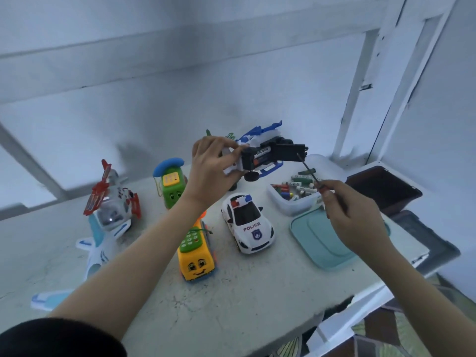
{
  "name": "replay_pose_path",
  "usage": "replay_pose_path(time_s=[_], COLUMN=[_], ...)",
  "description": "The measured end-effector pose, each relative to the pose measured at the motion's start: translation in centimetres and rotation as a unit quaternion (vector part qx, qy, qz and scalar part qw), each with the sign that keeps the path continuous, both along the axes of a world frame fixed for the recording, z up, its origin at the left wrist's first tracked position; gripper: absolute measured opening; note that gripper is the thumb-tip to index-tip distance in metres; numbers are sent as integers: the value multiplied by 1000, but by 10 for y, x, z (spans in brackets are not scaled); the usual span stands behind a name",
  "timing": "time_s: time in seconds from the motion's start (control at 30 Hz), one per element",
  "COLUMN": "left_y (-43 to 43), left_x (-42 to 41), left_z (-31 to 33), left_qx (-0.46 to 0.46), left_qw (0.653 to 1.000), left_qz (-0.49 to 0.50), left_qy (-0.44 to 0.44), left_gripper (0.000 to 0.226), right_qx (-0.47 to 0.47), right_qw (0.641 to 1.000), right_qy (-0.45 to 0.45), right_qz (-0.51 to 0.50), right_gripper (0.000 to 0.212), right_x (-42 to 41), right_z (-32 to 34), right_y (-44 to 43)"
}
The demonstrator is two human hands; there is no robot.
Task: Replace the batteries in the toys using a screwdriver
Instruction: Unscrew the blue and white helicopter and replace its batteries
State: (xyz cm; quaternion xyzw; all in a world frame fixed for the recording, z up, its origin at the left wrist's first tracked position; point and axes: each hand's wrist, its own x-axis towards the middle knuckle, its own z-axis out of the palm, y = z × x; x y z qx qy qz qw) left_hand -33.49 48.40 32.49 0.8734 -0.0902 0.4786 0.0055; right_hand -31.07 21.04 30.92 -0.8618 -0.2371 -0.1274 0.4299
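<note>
Grips a blue-and-white toy helicopter (260,150) in the left hand (213,166), fingers curled round its nose end, belly turned toward the camera and raised clear of the table. Pinches a red-handled screwdriver (307,170) in the right hand (345,210), thumb and fingertips on the handle, shaft angled up toward the left hand, tip at or just short of the black battery cover (291,150). Shows that cover apparently swung open, with one battery (262,153) seated in the bay beside the left fingers; too blurred to say whether a screw sits under the tip.

Judged as working the cover screw. Brace the toy firmly in the left hand, line the shaft up with the screw, and press in lightly before turning so the tip cannot slip from the head. Keep the belly up so no screw or battery drops.

Just below the screwdriver, toward the right hand: a clear plastic tub (286,204) holding loose batteries (298,185), green, white and a few coloured, some heaped at its far rim. Directly under the right hand: a teal lid (324,243) lying flat, bare. Beyond the right hand: a dark brown bin (383,186), contents not made out.
</note>
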Motion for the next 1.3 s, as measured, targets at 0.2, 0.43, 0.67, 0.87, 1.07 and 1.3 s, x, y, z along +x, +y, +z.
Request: replay_pose_path(time_s=[0.2,0.43,0.67,0.87,1.07,1.3], left_y=[-5,-10,-16,-25,-26,-29], left_x=[21,40,57,63,63,64], left_z=[-11,-14,-12,-12,-14,-14], left_qx=[-22,1,16,4,6,11], left_qw=[1000,1000,1000,1000,1000,999], left_qz=[-8,-7,-12,-26,-29,-42], left_qy=[7,16,19,2,3,10], left_gripper=[31,31,32,34,34,33], right_qx=[-19,17,-48,-17,-37,-20], right_qw=[999,997,996,999,999,998], right_qy=[-5,-68,-53,-41,-8,43], right_qz=[-46,-28,47,27,-17,49], right_gripper=[25,29,25,24,24,25], right_x=[16,18,32,44,55,75], right_z=[-1,-1,-5,-6,-4,-13], right_y=[-1,1,0,4,-2,-12])
